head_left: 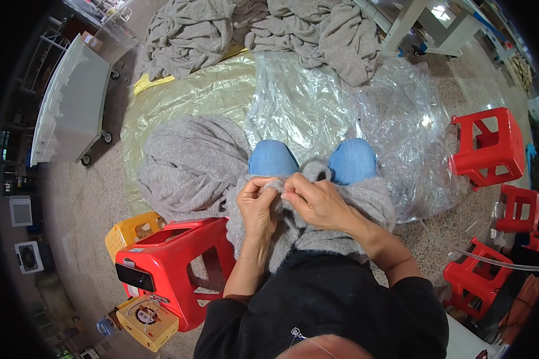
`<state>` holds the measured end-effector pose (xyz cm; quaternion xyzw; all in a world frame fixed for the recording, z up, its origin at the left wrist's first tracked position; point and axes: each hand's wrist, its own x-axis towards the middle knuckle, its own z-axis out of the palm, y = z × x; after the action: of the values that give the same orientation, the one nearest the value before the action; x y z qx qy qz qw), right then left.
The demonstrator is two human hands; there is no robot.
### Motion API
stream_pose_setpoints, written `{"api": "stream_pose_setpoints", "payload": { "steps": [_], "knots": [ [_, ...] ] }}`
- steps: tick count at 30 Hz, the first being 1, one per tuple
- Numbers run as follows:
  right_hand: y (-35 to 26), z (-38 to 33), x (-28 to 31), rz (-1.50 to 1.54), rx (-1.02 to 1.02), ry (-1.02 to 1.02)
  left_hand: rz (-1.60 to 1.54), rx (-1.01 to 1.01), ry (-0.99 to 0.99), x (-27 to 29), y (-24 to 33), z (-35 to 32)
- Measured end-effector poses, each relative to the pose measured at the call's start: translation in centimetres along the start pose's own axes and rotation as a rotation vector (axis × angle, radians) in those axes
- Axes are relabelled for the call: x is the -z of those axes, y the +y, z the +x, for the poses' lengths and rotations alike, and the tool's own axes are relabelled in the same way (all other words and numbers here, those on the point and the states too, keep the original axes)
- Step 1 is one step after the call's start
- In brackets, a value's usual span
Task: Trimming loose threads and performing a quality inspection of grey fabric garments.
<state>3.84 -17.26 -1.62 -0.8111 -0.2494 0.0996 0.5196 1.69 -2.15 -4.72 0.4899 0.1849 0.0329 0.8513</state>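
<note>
In the head view, the person is sitting with a grey knitted garment (317,209) lying across the lap, just below the two knees in blue jeans (272,158). Both hands are meeting at the garment's upper edge, at the middle of the picture. The left hand (257,203) is closing its fingers into a pinch on a fold of the knit, thumb pressing against the forefinger. The right hand (317,200) is gripping the same fold from the other side, its fingertips touching those of the left, so neither hand is nearer: the cloth is lying directly under and between them. The garment is running crosswise over the thighs, its bulk hanging down toward the body.

To the person's left, a heap of grey knitwear (188,164) is resting on a clear plastic sheet (317,102) spread on the floor, with a red stool (179,263) just beside the left forearm. More red stools (485,146) are standing well apart on the right.
</note>
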Motion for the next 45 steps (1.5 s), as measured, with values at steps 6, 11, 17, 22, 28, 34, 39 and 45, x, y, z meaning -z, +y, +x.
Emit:
{"api": "stream_pose_setpoints", "payload": {
  "steps": [6,11,17,22,28,34,39,45],
  "knots": [
    [0.1,0.2,1.2,-0.206,0.136,0.067,0.433,-0.018,-0.210,0.1,2.5,-0.5],
    [0.7,0.1,1.4,-0.343,0.289,0.003,0.453,-0.027,-0.206,0.6,2.5,-0.7],
    [1.5,-0.3,-0.5,-0.354,0.387,0.045,0.251,-0.198,0.024,0.8,-1.5,-0.7],
    [1.3,-0.9,1.7,-0.192,0.243,0.114,0.242,-0.046,0.040,0.4,0.6,0.3],
    [3.9,-4.1,7.1,-0.094,-0.206,0.199,-0.013,0.281,-0.168,3.4,3.4,1.1],
    [2.5,-4.9,6.8,0.032,-0.186,0.443,-0.155,0.296,-0.174,1.5,4.2,0.1],
    [-1.1,-4.4,5.0,-0.163,0.246,0.413,-0.004,0.226,-0.242,0.2,3.1,-0.1],
    [-1.7,-2.3,2.0,-0.301,0.588,0.431,0.047,0.187,-0.318,-1.9,3.1,-1.8]
  ]
}}
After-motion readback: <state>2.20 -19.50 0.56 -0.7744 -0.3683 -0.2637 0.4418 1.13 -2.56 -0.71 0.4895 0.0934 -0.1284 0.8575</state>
